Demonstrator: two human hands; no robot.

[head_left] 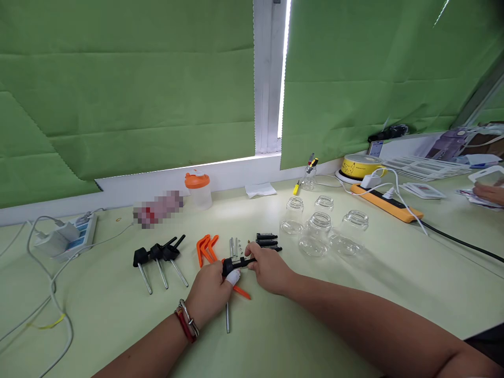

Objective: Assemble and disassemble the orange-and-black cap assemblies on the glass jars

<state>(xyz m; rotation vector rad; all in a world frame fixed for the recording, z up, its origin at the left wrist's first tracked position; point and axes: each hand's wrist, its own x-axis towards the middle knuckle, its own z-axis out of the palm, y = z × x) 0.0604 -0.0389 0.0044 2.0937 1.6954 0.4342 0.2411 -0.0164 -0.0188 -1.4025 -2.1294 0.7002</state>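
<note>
Near the table's middle, my left hand is closed around a black plastic fitting. A metal tube points down from below that hand, and an orange lever sticks out past its white-wrapped thumb. At the fitting's right end, the fingers of my right hand pinch a narrow black piece; its exact join is hidden. Left of my hands lie several black heads with metal tubes. Just behind are orange levers, small metal pins and black pieces with springs.
Several clear glass jars stand to the right. Behind are an orange-lidded cup and a white paper. Power strips lie left and right, with trailing cables. Another person's hand shows at the right edge.
</note>
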